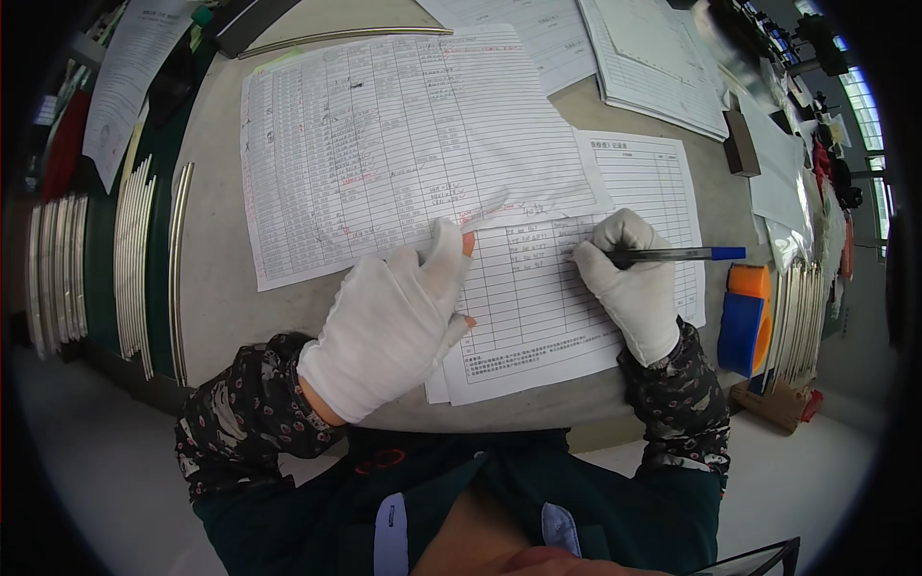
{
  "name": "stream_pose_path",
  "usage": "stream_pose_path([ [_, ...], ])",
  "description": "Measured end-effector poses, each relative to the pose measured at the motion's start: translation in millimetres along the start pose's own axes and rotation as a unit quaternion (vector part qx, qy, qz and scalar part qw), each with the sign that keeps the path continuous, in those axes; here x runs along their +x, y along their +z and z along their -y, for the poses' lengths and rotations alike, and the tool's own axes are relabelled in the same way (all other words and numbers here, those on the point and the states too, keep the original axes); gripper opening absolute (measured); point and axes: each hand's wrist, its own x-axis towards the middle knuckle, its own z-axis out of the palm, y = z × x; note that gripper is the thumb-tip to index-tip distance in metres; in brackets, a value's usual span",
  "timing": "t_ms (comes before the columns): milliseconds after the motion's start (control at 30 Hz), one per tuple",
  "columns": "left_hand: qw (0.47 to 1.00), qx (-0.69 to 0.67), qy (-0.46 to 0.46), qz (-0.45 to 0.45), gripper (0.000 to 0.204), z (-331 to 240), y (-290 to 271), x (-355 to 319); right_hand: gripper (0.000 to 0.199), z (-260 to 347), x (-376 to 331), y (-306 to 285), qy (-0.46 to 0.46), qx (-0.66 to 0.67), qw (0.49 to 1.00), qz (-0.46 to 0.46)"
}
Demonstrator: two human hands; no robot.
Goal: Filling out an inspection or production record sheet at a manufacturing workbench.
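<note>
My right hand [634, 293], in a white glove, grips a dark pen [687, 254] with a blue end, its tip side toward the handwritten rows of a printed table form [538, 326]. My left hand [379, 326], also gloved with some bare fingertips showing, lies with fingers apart on the left part of that form. Its index finger reaches the lower edge of a larger sheet [384, 144] filled with rows, handwriting and red marks. This larger sheet overlaps the upper part of the form.
Thin metal rods [180, 274] lie at the left, beside more bundled rods [134, 259]. Another rod [346, 38] rests along the top. Stacked papers [663, 67] and a brown block [740, 144] are at the far right. A blue-and-orange object [744, 322] stands near right-hand rods [795, 322].
</note>
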Motion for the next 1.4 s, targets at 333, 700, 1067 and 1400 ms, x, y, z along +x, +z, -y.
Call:
stream_pose_path([
  [333,1.000,-0.003,-0.005,0.002,0.065,0.3,-0.5,0.2,0.021,0.6,0.5,-0.1,-0.024,-0.022,0.999,-0.005],
  [700,1.000,0.000,-0.001,0.005,0.068,0.9,0.5,-0.2,0.021,0.0,-1.0,0.0,0.015,0.010,1.000,-0.004],
  [1067,0.999,0.012,0.017,-0.024,0.067,0.4,-0.4,-0.3,0.019,0.9,-0.4,-0.6,-0.001,-0.006,1.000,-0.018],
  [1400,1.000,-0.004,0.007,0.001,0.066,1.3,-0.6,0.3,0.019,1.1,-0.5,-0.4,0.004,0.004,1.000,-0.021],
])
